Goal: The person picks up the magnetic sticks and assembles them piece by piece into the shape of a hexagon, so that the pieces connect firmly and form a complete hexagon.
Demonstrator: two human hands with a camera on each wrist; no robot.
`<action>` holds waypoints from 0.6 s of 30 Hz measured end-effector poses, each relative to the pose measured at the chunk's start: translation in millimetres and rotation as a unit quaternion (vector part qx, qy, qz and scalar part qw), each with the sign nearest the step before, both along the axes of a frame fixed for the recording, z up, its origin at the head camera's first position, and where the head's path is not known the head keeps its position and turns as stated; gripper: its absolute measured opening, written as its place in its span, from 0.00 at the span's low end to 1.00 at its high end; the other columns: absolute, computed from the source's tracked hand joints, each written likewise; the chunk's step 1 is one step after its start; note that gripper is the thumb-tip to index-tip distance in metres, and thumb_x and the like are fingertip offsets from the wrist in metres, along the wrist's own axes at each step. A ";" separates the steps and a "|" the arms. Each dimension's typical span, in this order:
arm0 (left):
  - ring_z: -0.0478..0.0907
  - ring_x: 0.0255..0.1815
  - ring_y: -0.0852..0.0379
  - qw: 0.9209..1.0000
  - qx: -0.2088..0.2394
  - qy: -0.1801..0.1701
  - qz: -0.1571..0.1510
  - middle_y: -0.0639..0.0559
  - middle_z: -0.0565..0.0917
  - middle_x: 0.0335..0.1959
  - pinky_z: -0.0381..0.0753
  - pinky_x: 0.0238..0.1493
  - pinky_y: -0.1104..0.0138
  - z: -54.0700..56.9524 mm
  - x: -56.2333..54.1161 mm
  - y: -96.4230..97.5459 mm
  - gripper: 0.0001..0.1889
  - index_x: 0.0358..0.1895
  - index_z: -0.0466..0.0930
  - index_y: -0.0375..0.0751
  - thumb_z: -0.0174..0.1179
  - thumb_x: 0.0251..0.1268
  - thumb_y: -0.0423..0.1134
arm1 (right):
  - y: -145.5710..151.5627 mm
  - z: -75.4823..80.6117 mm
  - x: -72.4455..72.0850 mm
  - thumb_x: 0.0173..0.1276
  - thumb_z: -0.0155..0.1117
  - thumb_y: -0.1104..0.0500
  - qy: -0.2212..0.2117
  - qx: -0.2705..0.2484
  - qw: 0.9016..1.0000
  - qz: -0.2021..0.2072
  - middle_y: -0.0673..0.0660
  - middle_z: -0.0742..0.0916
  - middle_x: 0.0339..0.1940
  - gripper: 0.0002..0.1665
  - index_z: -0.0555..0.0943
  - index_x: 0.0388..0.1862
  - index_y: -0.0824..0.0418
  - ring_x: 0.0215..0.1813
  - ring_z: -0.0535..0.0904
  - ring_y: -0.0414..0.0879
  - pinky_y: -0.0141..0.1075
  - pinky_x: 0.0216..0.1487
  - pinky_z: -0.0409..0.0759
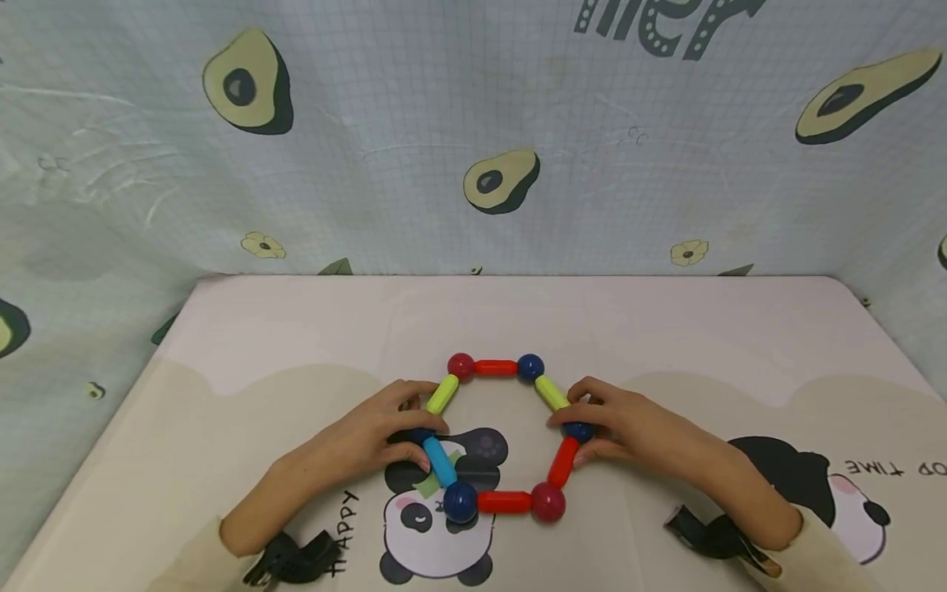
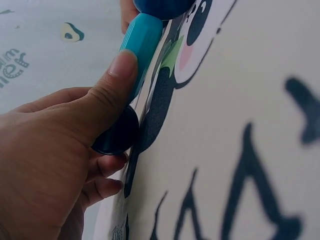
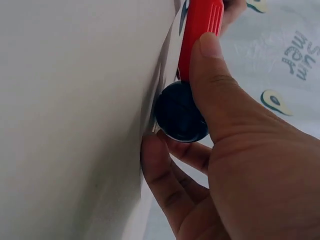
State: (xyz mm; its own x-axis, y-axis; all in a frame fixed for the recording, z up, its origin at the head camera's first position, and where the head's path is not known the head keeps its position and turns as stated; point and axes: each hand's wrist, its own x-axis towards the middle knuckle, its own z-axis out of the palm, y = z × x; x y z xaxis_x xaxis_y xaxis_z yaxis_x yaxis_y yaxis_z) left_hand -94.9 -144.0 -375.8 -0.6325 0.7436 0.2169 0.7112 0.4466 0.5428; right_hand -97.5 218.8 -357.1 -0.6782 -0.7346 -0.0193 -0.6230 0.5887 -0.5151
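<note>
A six-sided ring of coloured rods and balls (image 1: 503, 502) lies on the table. My left hand (image 1: 385, 423) grips its left corner, fingers around a dark blue ball (image 2: 118, 134) and thumb along a light blue rod (image 1: 440, 461). At the opposite corner, my right hand (image 1: 617, 419) holds the ring around another dark blue ball (image 1: 578, 432), its thumb lying on a red rod (image 3: 196, 45). Yellow-green rods (image 1: 442, 395) run from both held corners to a red ball (image 1: 461, 367) and a blue ball (image 1: 530, 367) at the far side. Nearest me are a blue ball (image 1: 460, 502) and a red ball (image 1: 548, 501).
The table (image 1: 296, 321) has a cloth with printed pandas and lettering. Behind it hangs a pale curtain (image 1: 385, 123) printed with avocados. Black straps (image 1: 299, 557) sit at both wrists.
</note>
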 end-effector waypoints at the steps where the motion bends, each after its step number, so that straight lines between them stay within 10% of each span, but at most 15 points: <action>1: 0.69 0.55 0.49 1.000 0.000 -0.001 0.001 0.41 0.70 0.62 0.75 0.54 0.56 0.1 -0.1 0.0 0.18 0.49 0.83 0.51 0.66 0.55 0.49 | -0.3 0.0 0.0 0.61 0.61 0.36 0.005 0.009 1.000 0.000 0.47 0.75 0.51 0.26 0.79 0.55 0.42 0.44 0.74 0.39 0.32 0.44 0.79; 18: 0.71 0.53 0.50 0.999 -0.026 -0.025 0.012 0.41 0.71 0.60 0.76 0.53 0.57 5.9 -1.4 -1.5 0.16 0.45 0.84 0.50 0.67 0.54 0.50 | 2.5 -0.7 -0.4 0.60 0.61 0.35 0.024 -0.002 1.000 0.003 0.47 0.75 0.50 0.24 0.80 0.53 0.41 0.42 0.75 0.37 0.31 0.42 0.79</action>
